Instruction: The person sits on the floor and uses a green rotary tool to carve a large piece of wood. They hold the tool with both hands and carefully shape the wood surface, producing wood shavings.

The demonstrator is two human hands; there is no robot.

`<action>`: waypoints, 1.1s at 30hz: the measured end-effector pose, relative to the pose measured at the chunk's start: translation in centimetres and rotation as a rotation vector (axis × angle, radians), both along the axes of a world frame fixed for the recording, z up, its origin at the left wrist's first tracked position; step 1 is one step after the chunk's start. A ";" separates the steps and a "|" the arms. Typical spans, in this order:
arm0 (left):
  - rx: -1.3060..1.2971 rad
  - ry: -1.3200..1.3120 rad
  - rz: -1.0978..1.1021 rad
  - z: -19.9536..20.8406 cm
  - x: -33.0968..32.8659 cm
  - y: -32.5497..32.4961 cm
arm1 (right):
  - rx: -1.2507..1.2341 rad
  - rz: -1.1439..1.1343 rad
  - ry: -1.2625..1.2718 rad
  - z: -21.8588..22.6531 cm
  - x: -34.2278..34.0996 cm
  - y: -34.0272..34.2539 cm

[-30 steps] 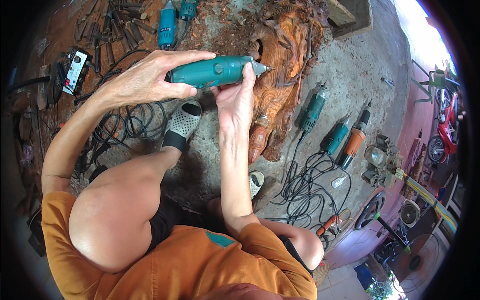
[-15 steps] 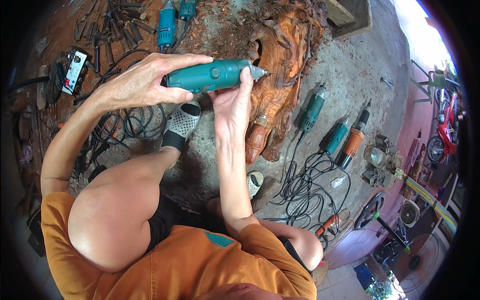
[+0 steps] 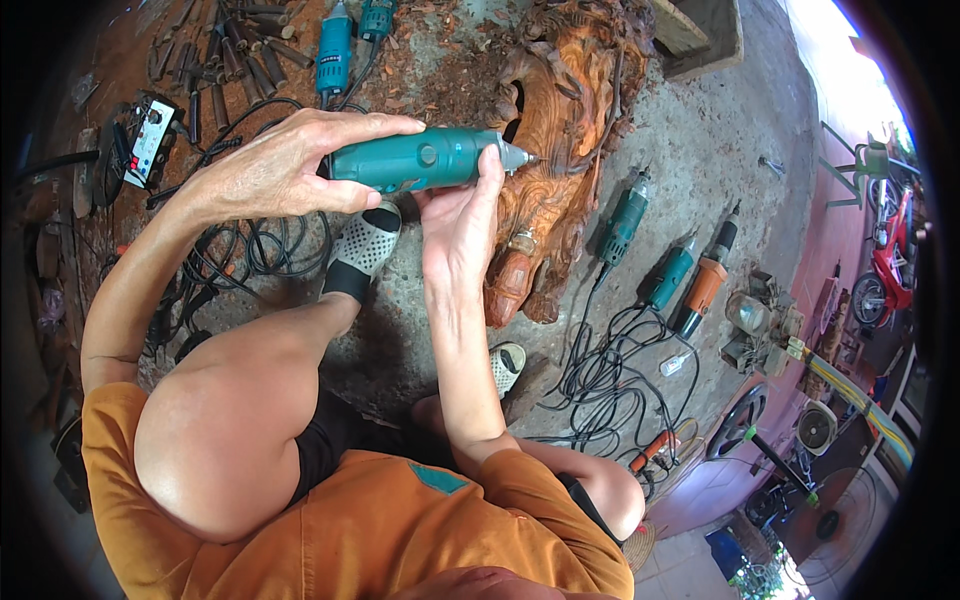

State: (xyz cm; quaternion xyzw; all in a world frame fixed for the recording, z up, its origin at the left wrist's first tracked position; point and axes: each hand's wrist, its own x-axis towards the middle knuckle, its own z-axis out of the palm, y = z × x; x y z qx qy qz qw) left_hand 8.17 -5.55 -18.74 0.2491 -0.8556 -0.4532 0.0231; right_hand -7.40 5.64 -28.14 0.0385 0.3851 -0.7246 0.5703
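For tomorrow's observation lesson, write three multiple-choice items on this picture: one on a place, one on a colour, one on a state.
1. Where does the tip of the hand-held grinder point?
A. at the wood carving
B. at the coiled cables
C. at the sandal

2. What colour is the grinder's body?
A. orange
B. teal
C. black

3. How is the grinder held?
A. left hand only
B. lying on the ground
C. both hands

Answers:
1. A, the metal tip sits at the carved reddish wood.
2. B, the body is teal, like several tools lying on the ground.
3. C, the left hand wraps the rear of the body, and the right hand supports the front from below with its fingers.
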 end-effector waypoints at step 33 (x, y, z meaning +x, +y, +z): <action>0.030 0.125 0.289 -5.1 -1.9 -2.1 | -0.040 0.156 0.163 -2.9 -4.4 -7.7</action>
